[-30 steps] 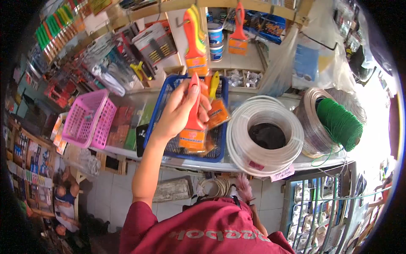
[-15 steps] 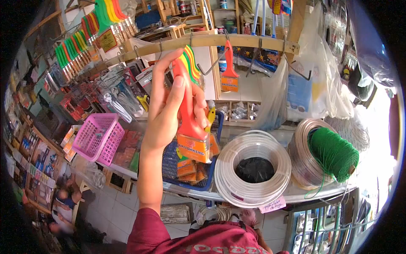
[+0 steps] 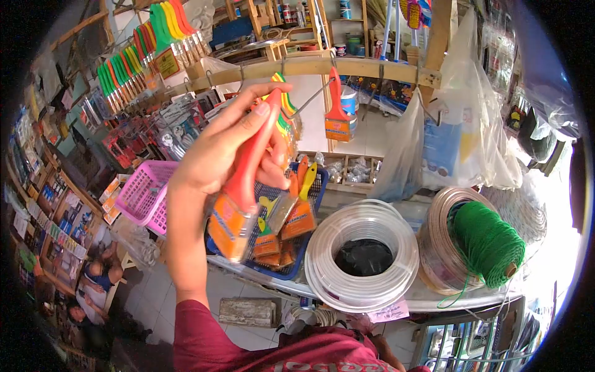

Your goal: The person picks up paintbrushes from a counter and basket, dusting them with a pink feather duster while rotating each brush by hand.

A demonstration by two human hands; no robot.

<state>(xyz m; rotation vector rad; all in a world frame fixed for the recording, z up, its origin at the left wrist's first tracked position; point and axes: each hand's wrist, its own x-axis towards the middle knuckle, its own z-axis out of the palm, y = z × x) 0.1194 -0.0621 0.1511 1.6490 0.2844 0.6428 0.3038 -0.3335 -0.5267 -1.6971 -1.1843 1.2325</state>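
Observation:
My left hand (image 3: 238, 136) is closed around the red handle of a paintbrush (image 3: 248, 161), thumb on the near side and fingers curled behind. The brush tilts, its orange-labelled bristle end down and to the left. Just behind my fingers, several yellow and green-handled paintbrushes (image 3: 285, 124) hang by a metal hook (image 3: 307, 105), partly hidden by the hand. Another red paintbrush (image 3: 337, 108) hangs to the right from the wooden rail. Below the hand, a blue basket (image 3: 304, 254) holds more labelled paintbrushes (image 3: 299, 217). My right hand is out of sight.
A wooden rail (image 3: 372, 67) with hooks crosses in front. On the counter stand a white cable coil (image 3: 316, 273), a green twine spool (image 3: 486, 242) and a pink basket (image 3: 139, 208). Plastic bags (image 3: 462, 142) hang at right. People (image 3: 93, 291) are at lower left.
My left hand has moved left and slightly down, and the held paintbrush has tilted with its bristle end swinging left. More of the blue basket's paintbrushes shows. The view has shifted slightly.

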